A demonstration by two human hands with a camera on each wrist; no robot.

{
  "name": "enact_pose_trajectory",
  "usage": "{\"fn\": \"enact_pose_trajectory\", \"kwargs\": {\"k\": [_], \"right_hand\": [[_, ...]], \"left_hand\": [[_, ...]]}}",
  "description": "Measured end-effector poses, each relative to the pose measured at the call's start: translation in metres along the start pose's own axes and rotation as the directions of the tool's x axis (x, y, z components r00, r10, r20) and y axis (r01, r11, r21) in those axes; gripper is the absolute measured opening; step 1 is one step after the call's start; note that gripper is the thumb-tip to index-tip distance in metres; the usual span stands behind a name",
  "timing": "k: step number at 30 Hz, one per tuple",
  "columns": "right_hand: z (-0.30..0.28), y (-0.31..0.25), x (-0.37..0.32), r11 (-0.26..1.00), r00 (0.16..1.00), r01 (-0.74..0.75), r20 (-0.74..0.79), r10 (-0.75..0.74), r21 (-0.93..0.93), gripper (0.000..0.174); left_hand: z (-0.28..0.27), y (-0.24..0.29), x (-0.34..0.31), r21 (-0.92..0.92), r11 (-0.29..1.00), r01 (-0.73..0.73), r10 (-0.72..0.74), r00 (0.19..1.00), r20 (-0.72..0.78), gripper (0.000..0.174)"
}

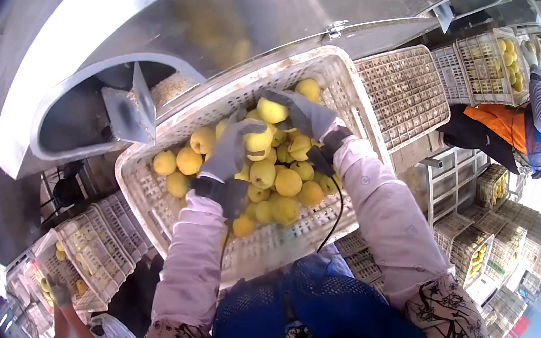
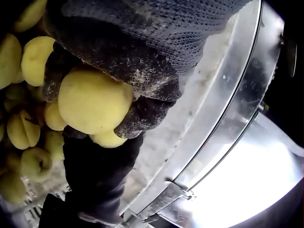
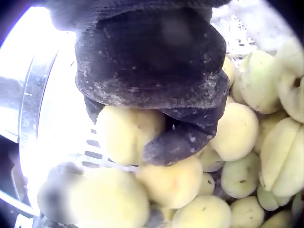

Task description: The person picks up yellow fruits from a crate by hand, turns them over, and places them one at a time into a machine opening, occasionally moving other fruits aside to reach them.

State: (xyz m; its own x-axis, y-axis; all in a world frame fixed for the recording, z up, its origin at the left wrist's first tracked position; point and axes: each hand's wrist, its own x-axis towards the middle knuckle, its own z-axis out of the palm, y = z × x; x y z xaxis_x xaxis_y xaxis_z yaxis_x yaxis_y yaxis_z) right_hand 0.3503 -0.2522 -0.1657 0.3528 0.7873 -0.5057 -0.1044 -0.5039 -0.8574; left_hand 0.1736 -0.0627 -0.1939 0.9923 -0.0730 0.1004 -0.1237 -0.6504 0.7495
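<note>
Both hands wear dark grey gloves and work over a white plastic crate (image 1: pixel 203 266) holding many yellow peaches (image 1: pixel 288 182). My left hand (image 1: pixel 225 153) grips a yellow peach (image 2: pixel 95 102), its fingers and thumb curled round the sides. Close by, my right hand (image 1: pixel 305 115) holds another peach (image 3: pixel 126 133), with the thumb bent across its front in the right wrist view. The two held peaches are side by side above the pile. Some loose peaches (image 3: pixel 235 130) lie right beneath the right hand. A black cable hangs from the right wrist.
A metal machine with a chute opening (image 1: pixel 87 107) stands beyond the crate. An upturned-looking crate (image 1: pixel 403 94) sits at its right. Another person in an orange vest (image 1: pixel 498 127) works at the far right, near stacked crates (image 1: pixel 506 248). Another person's hand (image 1: pixel 59 293) reaches into crates at lower left.
</note>
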Motion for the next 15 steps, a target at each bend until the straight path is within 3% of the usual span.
{"fn": "enact_pose_trajectory", "kwargs": {"k": [1,2,3,4,6,7,8,10,11,12,14,15], "right_hand": [[0.001,0.016,-0.008,0.983,0.989,0.148,0.008,-0.148,-0.111,0.084],[0.001,0.032,-0.013,0.93,0.955,0.294,0.032,-0.294,-0.22,0.089],[0.012,0.047,-0.021,0.777,0.848,0.492,0.015,-0.529,-0.391,0.087],[0.02,0.05,-0.027,0.651,0.765,0.554,0.008,-0.644,-0.519,0.08],[0.043,0.048,-0.037,0.895,0.91,0.413,0.046,-0.412,-0.168,0.073],[0.054,0.032,-0.042,0.941,0.936,0.33,0.104,-0.337,0.075,0.071],[0.06,0.039,-0.042,0.958,0.952,0.265,0.124,-0.278,0.114,0.057],[0.086,0.05,-0.04,0.742,0.78,0.607,0.034,-0.625,-0.285,0.048],[0.095,0.027,-0.049,0.905,0.973,0.059,0.177,-0.146,0.422,0.046],[0.099,0.014,-0.045,0.906,0.972,0.06,0.183,-0.149,0.42,0.046],[0.1,-0.004,-0.032,0.955,0.947,-0.15,0.315,0.064,0.255,0.052],[0.099,-0.009,-0.033,0.958,0.946,-0.146,0.319,0.061,0.248,0.052]], "left_hand": [[-0.005,0.004,-0.01,-0.657,0.683,0.32,-0.293,0.944,0.155,0.051],[-0.011,0.012,-0.018,-0.887,-0.064,0.457,-0.369,0.815,0.446,0.056],[-0.033,0.056,-0.015,-0.883,0.13,0.451,-0.471,0.812,0.345,0.057],[-0.035,0.06,-0.022,-0.887,0.133,0.442,-0.475,0.814,0.335,0.057],[-0.039,0.064,-0.034,-0.755,0.132,0.642,-0.534,0.688,0.492,0.03],[-0.048,0.072,-0.044,-0.62,0.373,0.691,-0.508,0.711,0.486,0.032],[-0.05,0.069,-0.061,-0.625,0.374,0.685,-0.507,0.716,0.48,0.032],[-0.04,0.046,-0.101,-0.648,0.599,0.47,-0.239,0.877,0.416,0.036],[-0.041,0.048,-0.108,-0.641,0.697,0.323,-0.134,0.936,0.326,0.037],[-0.035,0.058,-0.121,-0.64,0.698,0.322,-0.138,0.937,0.32,0.037],[-0.032,0.106,-0.125,-0.676,0.63,0.381,-0.444,0.892,0.089,0.04],[-0.028,0.099,-0.129,-0.677,0.632,0.377,-0.446,0.892,0.079,0.04]]}}
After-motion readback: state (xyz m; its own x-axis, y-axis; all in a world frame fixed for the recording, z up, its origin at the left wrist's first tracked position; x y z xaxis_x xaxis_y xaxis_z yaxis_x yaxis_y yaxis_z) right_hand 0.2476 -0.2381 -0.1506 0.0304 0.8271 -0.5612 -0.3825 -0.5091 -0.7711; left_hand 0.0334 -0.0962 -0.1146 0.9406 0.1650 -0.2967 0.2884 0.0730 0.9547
